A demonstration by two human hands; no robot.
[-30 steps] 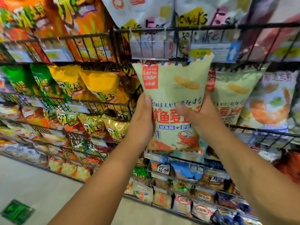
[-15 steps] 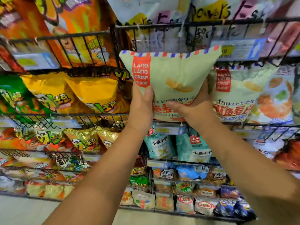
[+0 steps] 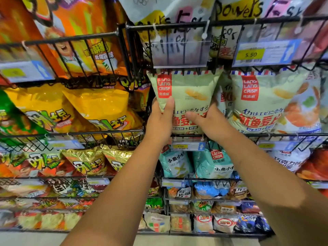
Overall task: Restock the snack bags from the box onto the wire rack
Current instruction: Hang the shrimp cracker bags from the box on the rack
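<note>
Black wire rack (image 3: pixel 74 133) tiers crammed with snack packs fill the whole view, with a strip of pale floor (image 3: pixel 152 239) along the bottom edge. Nearest, two bare forearms reach up from below. The left grip (image 3: pixel 160 119) clasps the left edge of one pale green snack bag (image 3: pixel 189 91), its thumb laid on the front beside the red label. The right grip (image 3: pixel 208 122) clasps the bag's lower right side, thumb pointing across the print; the fingers of both are hidden behind the bag. That bag stands upright at the left end of its tier, its lower edge at the front rail and its striped top just under a clear label holder (image 3: pixel 179 54); whether it rests on the shelf cannot be told. Just to its right stands one matching green bag (image 3: pixel 260 102), with a sliver of a further pack between the two. One yellow price tag (image 3: pixel 250 55) reads 5.50 above; another (image 3: pixel 181 146) reads 4.00 below the wrists. Under that hang two teal bags (image 3: pixel 174 165). Left of the divider lean two big yellow bags (image 3: pixel 99 107)
</note>
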